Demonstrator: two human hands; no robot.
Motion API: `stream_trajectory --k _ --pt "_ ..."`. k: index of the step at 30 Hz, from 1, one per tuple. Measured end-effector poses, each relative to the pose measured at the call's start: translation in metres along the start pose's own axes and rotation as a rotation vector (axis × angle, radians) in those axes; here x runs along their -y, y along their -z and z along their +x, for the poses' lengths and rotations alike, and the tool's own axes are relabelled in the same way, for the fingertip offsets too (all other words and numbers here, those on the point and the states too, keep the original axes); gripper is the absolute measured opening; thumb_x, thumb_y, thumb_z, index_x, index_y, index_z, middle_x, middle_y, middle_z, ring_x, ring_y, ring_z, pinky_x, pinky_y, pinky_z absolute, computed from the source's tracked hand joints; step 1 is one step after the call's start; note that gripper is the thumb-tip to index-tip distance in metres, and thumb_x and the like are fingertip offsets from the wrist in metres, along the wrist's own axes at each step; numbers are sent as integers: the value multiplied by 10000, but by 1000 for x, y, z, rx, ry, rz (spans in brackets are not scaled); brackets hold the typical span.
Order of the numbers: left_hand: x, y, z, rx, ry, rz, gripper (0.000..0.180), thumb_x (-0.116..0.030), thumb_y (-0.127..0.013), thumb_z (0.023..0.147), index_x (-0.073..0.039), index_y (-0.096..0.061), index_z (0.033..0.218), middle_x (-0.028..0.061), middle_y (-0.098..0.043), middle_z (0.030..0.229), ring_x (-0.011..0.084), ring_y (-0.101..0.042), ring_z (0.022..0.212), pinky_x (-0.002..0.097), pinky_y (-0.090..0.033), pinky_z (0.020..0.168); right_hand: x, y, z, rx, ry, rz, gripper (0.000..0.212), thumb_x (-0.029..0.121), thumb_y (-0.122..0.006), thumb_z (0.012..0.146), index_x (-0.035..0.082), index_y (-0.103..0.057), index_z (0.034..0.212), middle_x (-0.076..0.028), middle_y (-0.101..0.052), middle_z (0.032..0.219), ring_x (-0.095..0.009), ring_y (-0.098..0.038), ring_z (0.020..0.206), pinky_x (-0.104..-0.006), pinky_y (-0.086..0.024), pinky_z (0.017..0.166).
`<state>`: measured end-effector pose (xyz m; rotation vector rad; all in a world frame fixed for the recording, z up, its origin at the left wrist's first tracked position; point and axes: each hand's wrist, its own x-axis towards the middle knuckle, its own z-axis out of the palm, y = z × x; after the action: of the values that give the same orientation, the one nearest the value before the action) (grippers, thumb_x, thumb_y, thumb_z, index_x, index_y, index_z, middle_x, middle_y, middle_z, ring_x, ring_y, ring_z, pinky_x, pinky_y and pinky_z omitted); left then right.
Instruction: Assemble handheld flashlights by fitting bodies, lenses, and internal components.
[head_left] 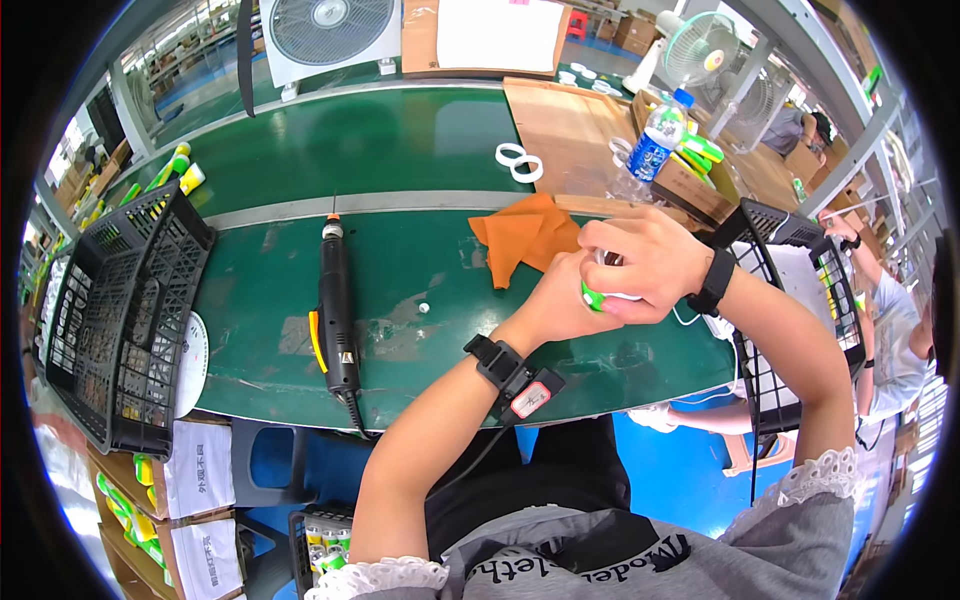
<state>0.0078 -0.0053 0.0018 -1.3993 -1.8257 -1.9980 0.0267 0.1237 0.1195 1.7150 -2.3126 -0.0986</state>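
Both my hands are together over the right half of the green table, closed around a small green and white part. My left hand grips it from the left. My right hand curls over it from above and the right, and its fingers hide most of the part, so its kind does not show. Just beyond my left hand lies a crumpled orange cloth. A black electric screwdriver with a yellow lever lies to the left, bit pointing away. Between it and my hands sits a tiny white piece.
Black plastic crates stand at the left and right. Two white rings lie beyond the cloth, near a water bottle and a carton of green parts. Another person works at the far right.
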Motion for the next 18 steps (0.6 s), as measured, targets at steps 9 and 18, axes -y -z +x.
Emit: stream_trajectory --k 9,18 --pt "0 -13 -2 -265 -80 166 426 -180 -716 635 -18 -520 976 145 -623 777 325 -623 732 360 -498 634 14 2 10 6 -353 44 164 216 -542 711 78 -477 773 -129 -434 800 -312 -491 588 -397 -393 488" --pt "0 -5 -2 -275 -19 253 477 -133 -735 627 -20 -488 1019 133 -620 782 273 -632 704 344 -490 608 15 -2 2 -19 -421 48 177 239 -513 757 109 -503 877 -131 -437 787 -316 -502 569 -419 -390 476"
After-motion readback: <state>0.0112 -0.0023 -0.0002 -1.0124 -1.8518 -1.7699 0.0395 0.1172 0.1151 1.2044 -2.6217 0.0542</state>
